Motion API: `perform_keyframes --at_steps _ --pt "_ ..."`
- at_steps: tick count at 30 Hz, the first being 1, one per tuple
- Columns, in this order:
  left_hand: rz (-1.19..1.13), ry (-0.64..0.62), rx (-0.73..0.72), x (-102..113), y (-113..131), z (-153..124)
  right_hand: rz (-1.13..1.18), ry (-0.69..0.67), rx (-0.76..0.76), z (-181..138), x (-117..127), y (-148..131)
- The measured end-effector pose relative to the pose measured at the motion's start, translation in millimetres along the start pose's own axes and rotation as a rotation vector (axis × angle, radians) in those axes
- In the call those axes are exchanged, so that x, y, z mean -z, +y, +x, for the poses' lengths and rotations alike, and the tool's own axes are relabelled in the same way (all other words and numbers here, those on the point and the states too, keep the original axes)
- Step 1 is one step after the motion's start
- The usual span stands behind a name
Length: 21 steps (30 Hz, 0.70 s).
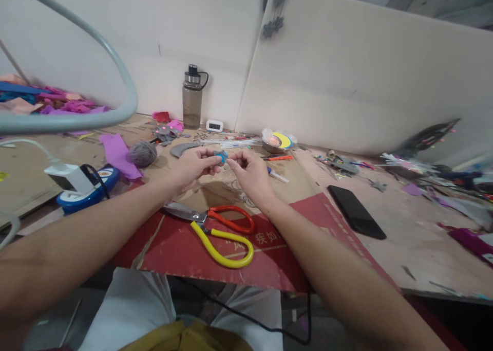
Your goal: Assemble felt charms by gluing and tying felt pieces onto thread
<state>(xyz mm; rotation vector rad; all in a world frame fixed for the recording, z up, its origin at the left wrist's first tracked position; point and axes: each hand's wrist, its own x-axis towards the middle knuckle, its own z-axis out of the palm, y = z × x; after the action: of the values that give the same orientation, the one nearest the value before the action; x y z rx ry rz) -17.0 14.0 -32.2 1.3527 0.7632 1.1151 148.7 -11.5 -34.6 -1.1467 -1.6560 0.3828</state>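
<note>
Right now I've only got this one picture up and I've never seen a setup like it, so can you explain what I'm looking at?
There's no machine: these are a person's own bare hands, seen by one camera worn on the head, looking forward and down. The left hand pinches a small blue piece, and the right hand has its fingertips close against it. Nearer the person, scissors lie with their handles on a red sheet. A black phone lies to the right, gray yarn to the left, and a bottle stands behind.
</note>
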Motion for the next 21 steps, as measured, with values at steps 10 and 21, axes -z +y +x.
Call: perform_keyframes --at_steps 10,21 --pt "0.173 0.041 -0.064 1.4 2.2 -1.0 -0.157 0.008 0.191 1.0 4.6 0.5" --pt "0.315 0.010 -0.030 -2.7 7.2 -6.4 -0.203 0.016 0.283 2.2 5.8 4.1"
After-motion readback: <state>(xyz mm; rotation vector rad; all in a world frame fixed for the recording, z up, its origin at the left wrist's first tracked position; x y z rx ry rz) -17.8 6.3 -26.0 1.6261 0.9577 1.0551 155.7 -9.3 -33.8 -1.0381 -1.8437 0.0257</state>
